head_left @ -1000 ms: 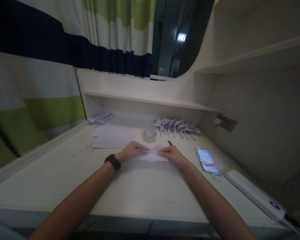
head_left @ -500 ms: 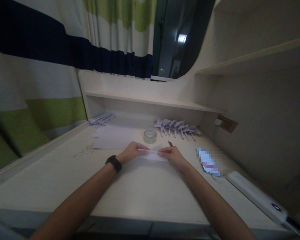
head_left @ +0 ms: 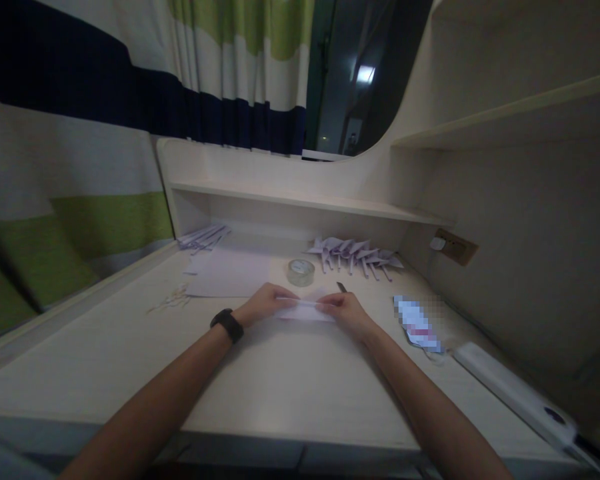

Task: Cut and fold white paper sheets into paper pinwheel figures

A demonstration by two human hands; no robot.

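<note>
A sheet of white paper (head_left: pixel 306 312) lies low over the desk in front of me, with a folded or rolled upper edge. My left hand (head_left: pixel 266 303) pinches that edge at its left end; a dark watch is on the wrist. At the right end my right hand (head_left: pixel 347 313) pinches the same edge between thumb and fingers. Just beyond the paper stands a roll of clear tape (head_left: pixel 301 273). A dark blade-like tool (head_left: pixel 341 287) pokes out behind my right hand, the rest of it hidden.
Paper pinwheels (head_left: pixel 355 255) lie in a row at the back right. Flat white sheets (head_left: pixel 230 272) and thin paper sticks (head_left: pixel 203 237) are at the back left, near small pale sticks (head_left: pixel 173 298). A phone (head_left: pixel 417 325) and a long white device (head_left: pixel 513 387) lie to the right.
Almost nothing differs. The paper's lower flap has shifted very slightly, while both hands keep their pinch in the same place.
</note>
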